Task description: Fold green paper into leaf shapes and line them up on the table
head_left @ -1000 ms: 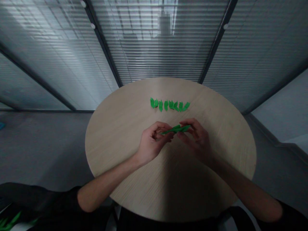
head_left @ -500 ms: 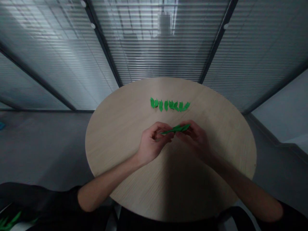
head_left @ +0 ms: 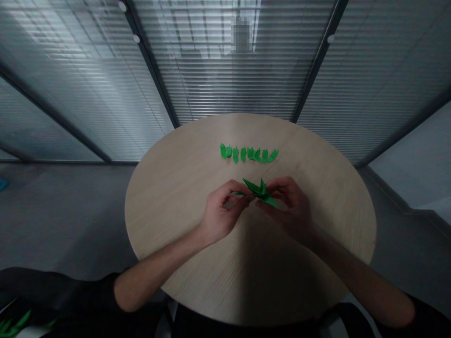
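Note:
Between my two hands, above the table's middle, is a green folded-paper piece point(head_left: 261, 190) with pointed flaps, like an origami crane. My left hand point(head_left: 225, 206) pinches its left side between thumb and fingers. The fingers of my right hand point(head_left: 291, 202) are bent around its right side, with thumb and fingertips at the flaps. One flap points upward, another up to the left, and a third slants down to the right. Beyond my hands, several small green folded-paper pieces point(head_left: 243, 154) lie in a row.
The round wooden table point(head_left: 169, 188) stands against glass partitions with blinds point(head_left: 232, 89). At the lower left, beside my sleeve, more green paper pieces point(head_left: 17, 324) show near something white. A blue object point(head_left: 3, 184) lies on the floor at the far left.
The folded paper has turned from nearly edge-on and flat to showing spread flaps, one standing up. My right hand has shifted slightly right; the row of pieces is unchanged.

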Demonstrator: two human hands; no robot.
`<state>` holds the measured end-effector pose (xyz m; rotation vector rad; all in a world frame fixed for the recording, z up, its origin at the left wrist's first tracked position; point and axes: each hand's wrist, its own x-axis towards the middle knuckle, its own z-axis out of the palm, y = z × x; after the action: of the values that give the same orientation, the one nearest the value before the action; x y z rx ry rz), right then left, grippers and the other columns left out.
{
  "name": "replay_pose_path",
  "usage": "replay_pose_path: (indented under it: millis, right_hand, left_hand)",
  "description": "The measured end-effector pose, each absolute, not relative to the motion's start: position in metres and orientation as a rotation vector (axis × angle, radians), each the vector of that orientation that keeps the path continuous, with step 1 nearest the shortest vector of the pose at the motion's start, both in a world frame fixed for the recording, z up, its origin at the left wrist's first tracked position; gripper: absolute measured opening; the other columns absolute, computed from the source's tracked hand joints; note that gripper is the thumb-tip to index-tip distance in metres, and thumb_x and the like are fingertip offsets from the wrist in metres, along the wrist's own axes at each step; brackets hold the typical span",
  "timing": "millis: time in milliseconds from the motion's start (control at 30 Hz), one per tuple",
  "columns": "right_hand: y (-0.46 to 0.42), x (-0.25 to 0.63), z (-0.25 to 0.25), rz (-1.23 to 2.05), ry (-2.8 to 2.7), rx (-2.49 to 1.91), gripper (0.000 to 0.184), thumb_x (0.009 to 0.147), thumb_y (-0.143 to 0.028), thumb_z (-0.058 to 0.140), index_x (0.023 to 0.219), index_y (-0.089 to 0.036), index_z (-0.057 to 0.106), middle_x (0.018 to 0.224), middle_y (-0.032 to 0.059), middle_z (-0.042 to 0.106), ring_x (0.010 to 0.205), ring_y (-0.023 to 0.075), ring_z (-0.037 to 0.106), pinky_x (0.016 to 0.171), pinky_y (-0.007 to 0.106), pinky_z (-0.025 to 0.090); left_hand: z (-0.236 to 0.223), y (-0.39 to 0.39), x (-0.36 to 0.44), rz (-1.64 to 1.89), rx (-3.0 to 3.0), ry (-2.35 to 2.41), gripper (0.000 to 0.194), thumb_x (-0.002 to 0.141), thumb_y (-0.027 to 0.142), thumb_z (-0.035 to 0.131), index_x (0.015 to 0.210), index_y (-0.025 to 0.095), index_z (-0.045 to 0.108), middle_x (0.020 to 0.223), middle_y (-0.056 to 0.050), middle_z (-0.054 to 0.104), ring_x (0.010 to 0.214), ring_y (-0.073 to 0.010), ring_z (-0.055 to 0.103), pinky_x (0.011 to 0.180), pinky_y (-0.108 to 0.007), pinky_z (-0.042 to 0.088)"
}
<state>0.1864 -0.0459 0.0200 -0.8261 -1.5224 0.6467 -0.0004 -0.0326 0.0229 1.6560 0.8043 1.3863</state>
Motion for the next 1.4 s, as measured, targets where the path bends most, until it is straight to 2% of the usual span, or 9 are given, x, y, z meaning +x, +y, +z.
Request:
replay_pose_path:
  millis: [200,367,533,667,833,1033,1200,1400]
  right_hand:
    - [-0.049,0.19,0.023,0.552,-1.635,-0.777,0.029,0.085,-0.019,0.081,0.108,-0.026,0.066,0.095,-0.0006,0.075,0.082,0.0156,0.077,0.079,0.031,0.068]
    - [-0.048,0.189,0.026,0.489,-1.672,-0.791,0.019,0.087,-0.019,0.077,0.101,-0.025,0.065,0.089,-0.0011,0.074,0.077,0.0147,0.075,0.073,0.028,0.066]
    - [-0.047,0.188,0.026,0.432,-1.72,-0.833,0.013,0.088,-0.017,0.074,0.092,-0.024,0.064,0.077,-0.0045,0.068,0.066,0.0103,0.068,0.065,0.021,0.059]
    - [-0.048,0.189,0.027,0.468,-1.725,-0.871,0.01,0.09,-0.018,0.072,0.088,-0.023,0.064,0.072,-0.0051,0.065,0.062,0.0094,0.063,0.06,0.02,0.053]
    - [-0.049,0.191,0.031,0.502,-1.726,-0.942,0.014,0.091,-0.023,0.072,0.08,-0.022,0.063,0.064,-0.0061,0.057,0.056,0.0094,0.054,0.055,0.021,0.046]
    - [-0.048,0.192,0.03,0.532,-1.715,-0.957,0.009,0.091,-0.023,0.073,0.084,-0.022,0.067,0.063,-0.0071,0.055,0.054,0.0084,0.049,0.051,0.02,0.04]
    - [-0.049,0.193,0.029,0.503,-1.722,-0.959,0.01,0.089,-0.023,0.075,0.084,-0.022,0.067,0.061,-0.0079,0.054,0.053,0.0078,0.048,0.051,0.02,0.04]
    - [-0.05,0.193,0.034,0.48,-1.699,-0.995,0.009,0.088,-0.021,0.074,0.08,-0.02,0.068,0.059,-0.0069,0.057,0.05,0.0073,0.049,0.048,0.019,0.039]
  left_hand:
    - [0.022,-0.032,-0.002,1.396,1.749,0.821,0.003,0.093,0.022,0.072,0.092,0.019,0.072,0.09,-0.005,0.075,0.08,-0.0143,0.071,0.066,-0.023,0.06]
    - [0.023,-0.033,-0.001,1.412,1.801,0.773,0.002,0.093,0.019,0.073,0.093,0.018,0.071,0.09,-0.005,0.074,0.08,-0.0131,0.072,0.068,-0.021,0.061]
    - [0.024,-0.033,-0.002,1.429,1.904,0.743,0.006,0.091,0.015,0.073,0.096,0.017,0.07,0.089,-0.004,0.075,0.078,-0.0117,0.073,0.069,-0.019,0.062]
    - [0.023,-0.033,-0.003,1.431,1.911,0.746,0.006,0.093,0.015,0.072,0.098,0.017,0.07,0.092,-0.005,0.076,0.078,-0.0125,0.073,0.068,-0.02,0.063]
    - [0.02,-0.032,-0.003,1.422,1.845,0.744,0.006,0.094,0.018,0.072,0.1,0.018,0.071,0.094,-0.006,0.075,0.077,-0.013,0.073,0.066,-0.022,0.064]
    - [0.019,-0.032,-0.002,1.406,1.768,0.705,0.007,0.094,0.017,0.072,0.101,0.017,0.072,0.093,-0.004,0.075,0.071,-0.0099,0.072,0.066,-0.019,0.065]
    - [0.016,-0.032,-0.003,1.38,1.793,0.788,0.012,0.095,0.024,0.074,0.105,0.017,0.073,0.098,-0.005,0.078,0.07,-0.0106,0.074,0.065,-0.02,0.066]
    - [0.017,-0.033,-0.002,1.391,1.746,0.822,0.014,0.091,0.024,0.078,0.102,0.016,0.074,0.093,-0.004,0.08,0.068,-0.0114,0.076,0.062,-0.018,0.066]
